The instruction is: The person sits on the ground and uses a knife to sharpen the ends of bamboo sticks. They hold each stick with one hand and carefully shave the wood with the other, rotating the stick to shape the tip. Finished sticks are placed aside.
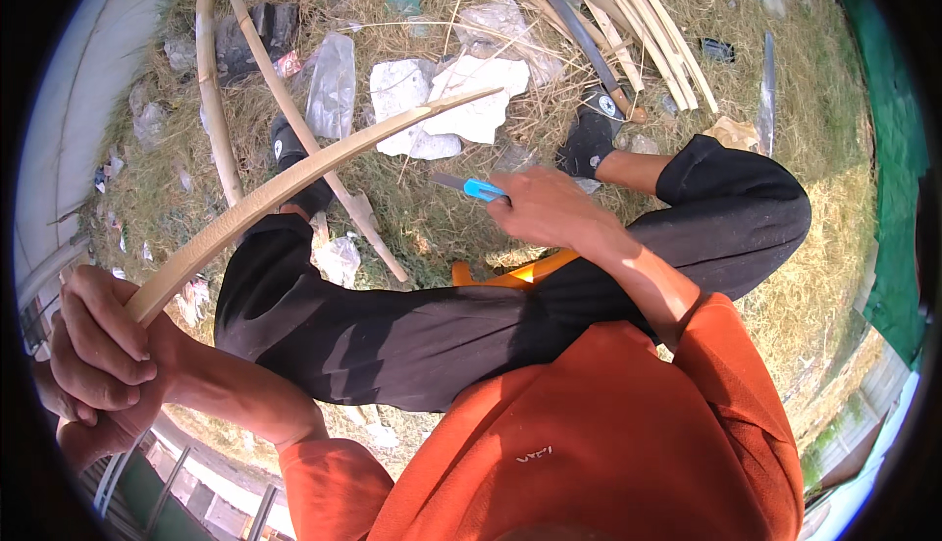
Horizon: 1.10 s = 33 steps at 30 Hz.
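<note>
My left hand [108, 350], at the lower left, has its fingers wrapped round the thick end of a long pale bamboo strip [265, 193]. The strip rises to the right, and its narrow tip lies in front of white slabs on the ground. My right hand [549, 209] is closed on a blue-handled utility knife [484, 189] over the gap between my legs. Its short blade points left, below the strip and apart from it. The palm side of my right hand is hidden.
A bundle of bamboo strips [643, 21] lies at the top right beside a wooden-handled machete [586, 41]. Another blade [766, 95] is further right. Two poles [207, 70] [294, 114] lie at left, near white slabs [471, 95] and a plastic bag [332, 85]. Dry grass covers the ground.
</note>
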{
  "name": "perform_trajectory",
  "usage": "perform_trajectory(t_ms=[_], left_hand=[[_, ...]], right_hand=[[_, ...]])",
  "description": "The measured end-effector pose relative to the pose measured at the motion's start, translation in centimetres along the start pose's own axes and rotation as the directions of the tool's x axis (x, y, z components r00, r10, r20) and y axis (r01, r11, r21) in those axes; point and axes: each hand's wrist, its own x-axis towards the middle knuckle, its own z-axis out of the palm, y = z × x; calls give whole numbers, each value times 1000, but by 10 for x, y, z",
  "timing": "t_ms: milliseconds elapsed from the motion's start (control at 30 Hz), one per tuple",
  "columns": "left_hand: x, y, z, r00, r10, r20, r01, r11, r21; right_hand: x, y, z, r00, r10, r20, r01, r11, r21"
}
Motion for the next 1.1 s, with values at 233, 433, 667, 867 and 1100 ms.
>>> perform_trajectory(t_ms=[233, 433, 667, 867, 1100], left_hand=[[0, -9, 32, 986, 134, -98, -118, 982, 148], [0, -21, 63, 988, 32, 152, -9, 989, -148], [-3, -23, 69, 990, 74, 118, -50, 979, -197], [1, -29, 72, 990, 54, 132, -30, 983, -180], [6, -18, 57, 995, -4, 100, 11, 998, -63]], right_hand=[[-53, -34, -25, 825, -119, -552, 291, 927, 236], [-42, -61, 16, 758, -306, -576, 511, 827, 234], [-17, -12, 29, 866, 87, -493, 127, 914, 385], [-12, -25, 21, 773, -108, -625, 440, 801, 405], [3, -15, 22, 637, -190, -747, 535, 807, 251]])
